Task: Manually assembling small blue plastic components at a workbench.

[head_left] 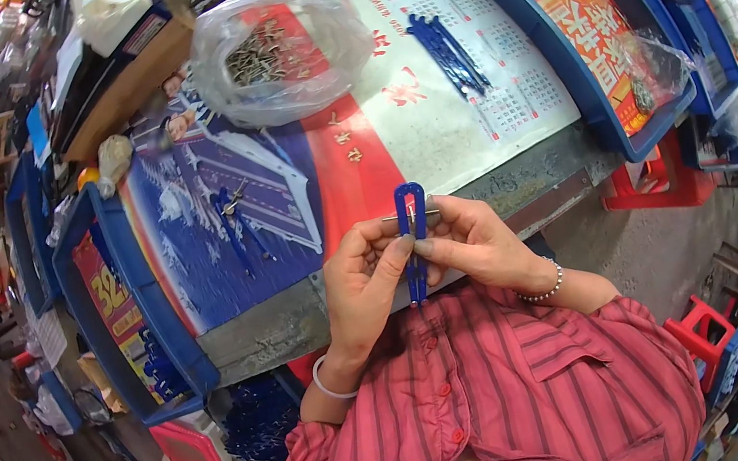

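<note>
Right now, pinched between both hands: a blue looped piece [408, 193], just at the near edge of the work table [255, 339], rounded end pointing away from the striped shirt [507, 354], narrow tips toward it. Left hand [367, 275] closed on one side, thumb pressed flat along it; right hand [477, 246] closed likewise on the other. Lying crosswise near the rounded end, a thin metal rod [392, 219]; through the loop or merely against it, impossible to tell.

Could twist out of the pinch if squeezed unevenly by the two thumbs, especially if as slick as glossy. Could shed the rod if tilted while loosely seated. If dropped here, likely to miss the table and land on the floor [626, 251] or near the dark blue heap [260, 424] below. Farther off, also worth minding: the clear bag [337, 40] of small metal pieces [260, 56], open-mouthed and liable to spill if knocked.
</note>
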Demonstrator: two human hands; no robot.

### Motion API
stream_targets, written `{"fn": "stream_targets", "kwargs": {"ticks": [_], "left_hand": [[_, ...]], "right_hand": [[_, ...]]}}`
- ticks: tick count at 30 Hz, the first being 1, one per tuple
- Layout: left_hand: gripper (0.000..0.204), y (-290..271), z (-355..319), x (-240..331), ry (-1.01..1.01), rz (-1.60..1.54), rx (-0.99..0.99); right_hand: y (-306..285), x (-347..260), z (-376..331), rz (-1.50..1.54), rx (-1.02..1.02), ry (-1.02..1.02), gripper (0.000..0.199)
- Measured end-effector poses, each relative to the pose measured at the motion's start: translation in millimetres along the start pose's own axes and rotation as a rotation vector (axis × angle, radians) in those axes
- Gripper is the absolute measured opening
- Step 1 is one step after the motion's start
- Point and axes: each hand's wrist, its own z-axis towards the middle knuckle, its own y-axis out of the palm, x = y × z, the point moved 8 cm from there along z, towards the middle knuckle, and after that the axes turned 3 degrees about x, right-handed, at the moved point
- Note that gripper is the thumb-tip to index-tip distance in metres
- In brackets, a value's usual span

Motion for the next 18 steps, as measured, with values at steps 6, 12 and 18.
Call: {"fn": "stream_targets", "kwargs": {"ticks": [6, 12, 18], "left_hand": [[0.023, -18, -19, 9, 0.031, -0.123, 0.031], [0.023, -51, -35, 13, 0.113, -0.146, 0.104], [0.024, -88, -66, 15, 0.083, -0.38, 0.206]], "right_hand": [[26, -1, 6, -0.1, -0.014, -0.008, 0.019], [61, -1, 19, -0.154, -0.074, -0.008, 0.02], [105, 16, 30, -0.387, -0.192, 0.025, 0.039]]}}
